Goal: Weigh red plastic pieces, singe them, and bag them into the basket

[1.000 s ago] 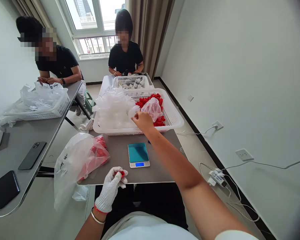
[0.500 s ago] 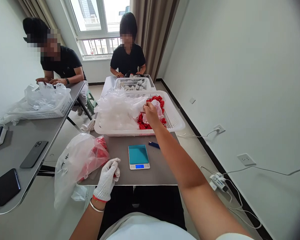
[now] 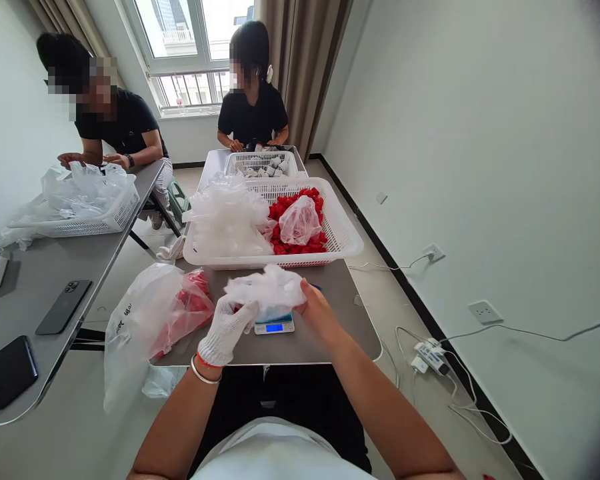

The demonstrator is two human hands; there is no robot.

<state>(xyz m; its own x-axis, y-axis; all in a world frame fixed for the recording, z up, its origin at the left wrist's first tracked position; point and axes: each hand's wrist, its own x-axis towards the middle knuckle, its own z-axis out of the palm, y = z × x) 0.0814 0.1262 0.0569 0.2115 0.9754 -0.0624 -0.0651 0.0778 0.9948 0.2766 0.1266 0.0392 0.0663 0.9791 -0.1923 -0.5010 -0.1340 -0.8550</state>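
Observation:
A clear plastic bag point(image 3: 269, 288) is stretched between my two hands, just above the small digital scale point(image 3: 274, 327). My left hand point(image 3: 226, 330), in a white knitted glove, grips the bag's left side; a bit of red shows by its fingers. My bare right hand point(image 3: 316, 308) is closed on the right side. Behind them stands a large white basket point(image 3: 215, 259) holding a heap of clear plastic bags point(image 3: 230, 220), small red pieces point(image 3: 305, 249) and a crumpled clear bag point(image 3: 300, 221) on top of them. Left of my gloved hand lies a big clear bag point(image 3: 145, 307) with red pieces inside.
Across the table a co-worker point(image 3: 253, 113) sits at a smaller basket point(image 3: 265, 160) of grey-white pieces. Another person point(image 3: 125, 127) leans over the left table, which bears a basket of bags point(image 3: 125, 203) and phones point(image 3: 13, 372). Cables and a power strip point(image 3: 433, 357) lie at right.
My right hand has come back from the basket to the scale with a clear plastic bag. My left hand has moved right and up and now holds the bag too.

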